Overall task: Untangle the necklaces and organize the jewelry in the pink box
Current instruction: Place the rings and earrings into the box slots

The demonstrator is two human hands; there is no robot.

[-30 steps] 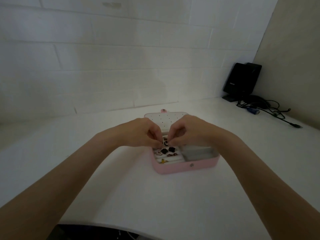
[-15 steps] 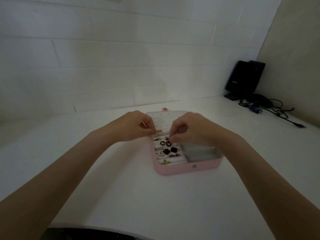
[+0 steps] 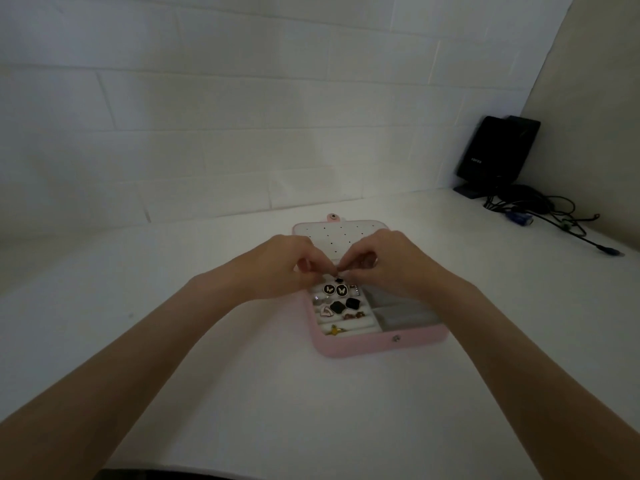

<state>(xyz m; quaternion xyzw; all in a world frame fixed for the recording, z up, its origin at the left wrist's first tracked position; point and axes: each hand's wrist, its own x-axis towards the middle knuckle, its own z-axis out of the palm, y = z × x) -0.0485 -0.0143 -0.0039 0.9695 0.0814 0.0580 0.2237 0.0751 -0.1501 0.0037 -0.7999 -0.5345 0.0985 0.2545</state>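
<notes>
On the white table (image 3: 207, 393), the open pink box (image 3: 381, 344) holds earrings (image 3: 335, 289).

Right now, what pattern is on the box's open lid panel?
White with small dark dots on the lid panel, pink edge; the head view, the only one.

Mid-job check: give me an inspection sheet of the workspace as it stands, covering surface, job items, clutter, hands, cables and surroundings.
Surface: white table, dimly lit.
Job's things: pink box lies open, its dotted lid folded back; the left ring rolls hold two round butterfly pieces, black square pieces and a yellow piece; the grey right compartments look empty. No necklace chain can be made out.
Clutter: nothing seen.
Hands: left hand and right hand meet fingertip to fingertip over the box's far end, pinching something too small to identify.
Cables: black tangle with a blue plug, far right.
Surroundings: white brick wall; black device in the corner.
</notes>
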